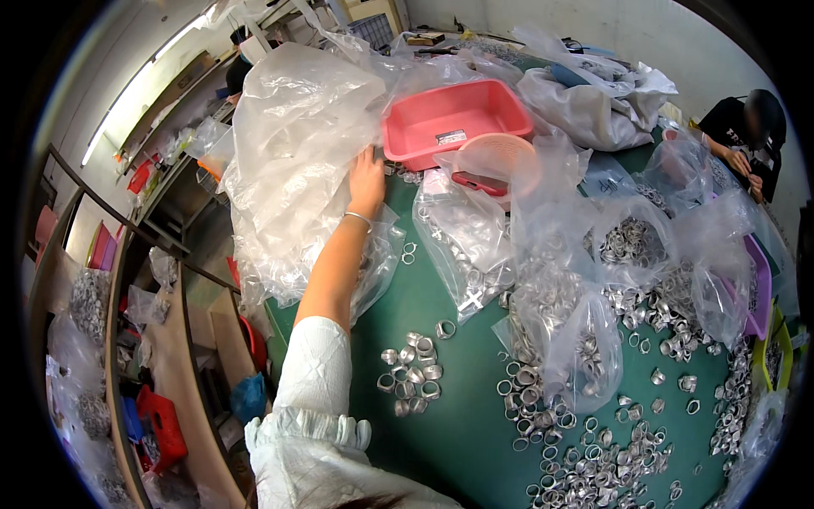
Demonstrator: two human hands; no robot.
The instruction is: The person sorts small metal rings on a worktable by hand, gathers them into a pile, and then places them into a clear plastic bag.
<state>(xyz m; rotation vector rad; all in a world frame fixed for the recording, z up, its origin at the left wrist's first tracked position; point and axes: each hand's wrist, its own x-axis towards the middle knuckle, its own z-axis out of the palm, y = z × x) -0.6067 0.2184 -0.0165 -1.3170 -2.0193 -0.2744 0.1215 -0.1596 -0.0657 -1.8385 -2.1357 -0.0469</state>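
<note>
Plastic bags, clear and crumpled, rise in a heap at the far left of the green counter, and the left hand lies flat on the heap's right flank, fingers together and stretched out, gripping nothing. The film looks light, soft and slippery; a judgement only, but bunching a fold near a bag's mouth would likely hold better than pressing on a smooth face, and any bag loaded with metal would pull heavily. A thin bracelet circles the wrist, and a white sleeve covers the upper arm. Just right of the hand sit a pink tub and a pink basket. Loose silver rings cluster on the counter nearer the wearer, with many more to the right, some in bags. The right hand is out of view. What the heap contains is hard to make out through the layered film. Another person works at the far right edge.
</note>
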